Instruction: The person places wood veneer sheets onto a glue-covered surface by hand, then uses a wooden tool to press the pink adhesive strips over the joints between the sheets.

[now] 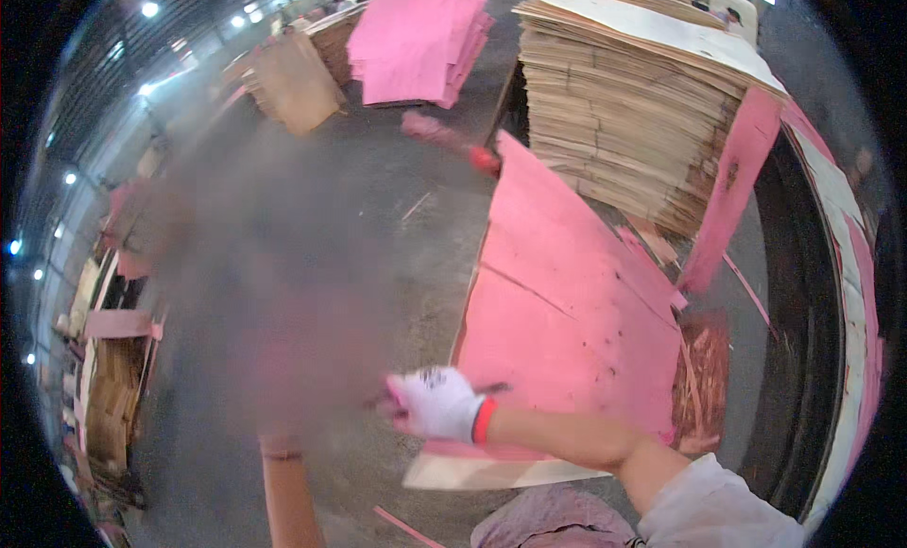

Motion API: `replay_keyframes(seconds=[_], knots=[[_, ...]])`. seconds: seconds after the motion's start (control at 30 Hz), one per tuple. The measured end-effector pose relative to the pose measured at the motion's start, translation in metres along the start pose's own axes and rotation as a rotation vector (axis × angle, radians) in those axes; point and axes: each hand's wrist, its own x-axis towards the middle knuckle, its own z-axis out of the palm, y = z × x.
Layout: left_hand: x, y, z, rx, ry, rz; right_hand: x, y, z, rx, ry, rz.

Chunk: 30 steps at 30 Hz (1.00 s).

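Observation:
My right hand [435,402], in a white glove with pink-stained fingers and a red cuff, is closed just left of a large pink sheet [576,312]. A thin dark end [494,388] sticks out behind the glove, apparently part of something in the fist; its kind is unclear. My left forearm [291,496] rises from the lower edge. A grey-pink smear covers the left hand, hiding its fingers and anything in them. The pink sheet has dark specks and a long crease. Under its near edge shows a pale sheet [501,471].
Beyond the pink sheet stands a tall stack of thin wood sheets [624,113], with an upright pink strip [732,189] at its corner. Another pink stack [416,42] lies farther back. A blurred pink, red-ended object [449,144] is by the sheet's far corner.

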Motion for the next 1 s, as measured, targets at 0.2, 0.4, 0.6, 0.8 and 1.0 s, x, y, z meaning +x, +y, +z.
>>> replay_keyframes(seconds=[0.2, 0.4, 0.6, 0.8, 1.0], knots=[[-0.070, -0.075, -0.093, -0.568, -0.018, -0.254, -0.022, -0.031, 0.105, 0.015, -0.161, 0.136], [-0.140, -0.123, -0.178, -0.587, -0.156, -0.463, -0.072, -0.067, 0.205, -0.114, -0.185, 0.372], [-0.214, -0.131, -0.240, -0.194, -0.317, -0.393, -0.106, -0.131, 0.281, -0.182, -0.093, 0.732], [-0.269, -0.090, -0.229, -0.390, -0.468, -0.728, -0.165, -0.208, 0.272, -0.153, 0.212, 0.742], [-0.331, 0.001, -0.190, -0.275, -0.541, -0.666, -0.202, -0.312, 0.279, -0.211, 0.676, 0.541]])
